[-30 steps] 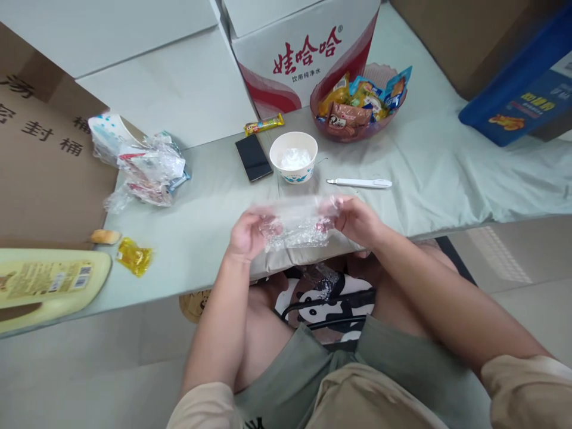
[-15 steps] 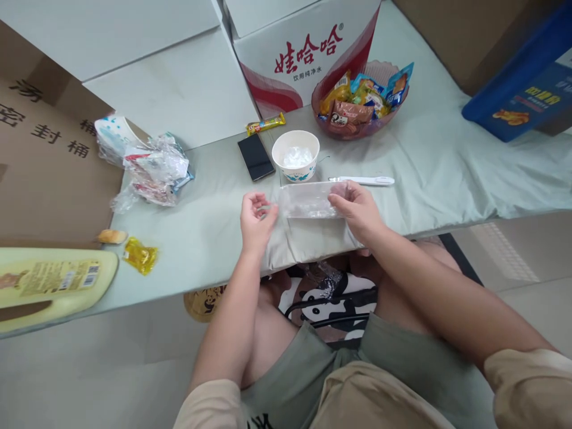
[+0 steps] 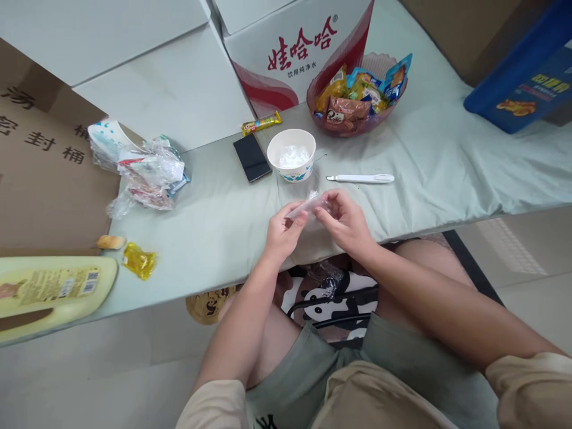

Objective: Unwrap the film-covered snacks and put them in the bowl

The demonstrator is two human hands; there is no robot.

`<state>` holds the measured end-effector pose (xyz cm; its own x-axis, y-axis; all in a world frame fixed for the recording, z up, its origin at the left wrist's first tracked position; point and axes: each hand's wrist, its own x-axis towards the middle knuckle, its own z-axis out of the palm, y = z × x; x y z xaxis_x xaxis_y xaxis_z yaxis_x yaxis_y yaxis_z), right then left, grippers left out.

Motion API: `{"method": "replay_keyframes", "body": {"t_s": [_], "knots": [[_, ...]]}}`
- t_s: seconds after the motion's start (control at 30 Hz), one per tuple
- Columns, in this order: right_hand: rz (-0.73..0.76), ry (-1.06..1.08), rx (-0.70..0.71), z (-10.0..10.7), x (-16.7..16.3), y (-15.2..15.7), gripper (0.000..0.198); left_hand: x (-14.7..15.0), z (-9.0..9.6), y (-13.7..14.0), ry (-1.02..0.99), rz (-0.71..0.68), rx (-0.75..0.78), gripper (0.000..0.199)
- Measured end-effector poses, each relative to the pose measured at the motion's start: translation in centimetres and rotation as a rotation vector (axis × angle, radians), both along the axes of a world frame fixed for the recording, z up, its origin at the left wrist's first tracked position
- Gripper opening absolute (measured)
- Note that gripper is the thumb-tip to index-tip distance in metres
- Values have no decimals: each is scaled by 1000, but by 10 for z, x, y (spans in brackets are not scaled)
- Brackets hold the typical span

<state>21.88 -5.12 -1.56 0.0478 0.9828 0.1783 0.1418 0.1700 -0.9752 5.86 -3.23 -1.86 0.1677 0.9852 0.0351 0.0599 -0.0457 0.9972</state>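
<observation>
A clear plastic wrapper [image 3: 306,207] is pinched between my two hands over the table's front edge. My left hand [image 3: 286,229] grips its left end, thumb on top. My right hand [image 3: 344,220] closes on its right end, fingers curled. Just beyond them stands a white paper bowl [image 3: 291,156] with a blue pattern and crumpled clear plastic inside. To the right of the bowl lies a white pen-like cutter [image 3: 361,178]. A dark phone [image 3: 252,157] rests left of the bowl, with a yellow snack stick [image 3: 261,123] behind it.
A pink glass bowl [image 3: 315,117] of packaged snacks stands behind. Crumpled wrappers [image 3: 149,176] sit at the left, near a bread piece [image 3: 111,242], a yellow wrapper [image 3: 139,260] and a yellow jug [image 3: 89,292]. White boxes [image 3: 165,83] line the back; a blue container [image 3: 513,77] stands right.
My left hand has moved right and taken hold of the plastic, which lay flat and long before. It now looks folded and tilted between both hands, nearer to me.
</observation>
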Motion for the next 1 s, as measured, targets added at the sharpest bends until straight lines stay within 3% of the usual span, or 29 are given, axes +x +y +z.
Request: {"method": "replay_keyframes", "body": {"t_s": [0.1, 0.2, 0.27, 0.33, 0.43, 0.53, 0.63, 0.7, 0.77, 0.83, 0.9, 0.93, 1.0], "knots": [[-100, 3, -43, -1, 3, 8, 39, 3, 3, 4, -206, 36, -150, 47], [127, 196, -184, -2, 6, 15, 51, 5, 2, 9, -322, 75, -231, 51], [251, 295, -260, -3, 6, 19, 55, 5, 2, 10, -265, 97, -193, 52], [275, 294, -278, -4, 4, 22, 55, 4, 1, 9, -153, 120, -133, 55], [278, 211, -280, -5, 1, 23, 40, -1, 0, 2, 6, 152, -138, 61], [316, 237, -295, -1, 0, 19, 37, -14, 6, -2, 127, 207, -147, 43], [310, 283, -335, 6, 2, 16, 35, -31, 26, 9, 209, 431, 25, 30], [287, 241, -370, 9, 5, 16, 27, -35, 49, 29, 279, 592, 198, 27], [298, 200, -388, 11, 7, 19, 20, -28, 75, 58, 386, 644, 352, 24], [329, 186, -385, 10, 9, 22, 17, -9, 97, 91, 807, 501, 512, 13], [345, 174, -389, 10, 11, 26, 14, 16, 110, 121, 1146, 271, 456, 17], [349, 167, -394, 10, 12, 27, 12, 28, 113, 133, 1249, 147, 388, 17], [360, 155, -401, 12, 15, 29, 13, 47, 111, 148, 1260, 29, 262, 17]]}}
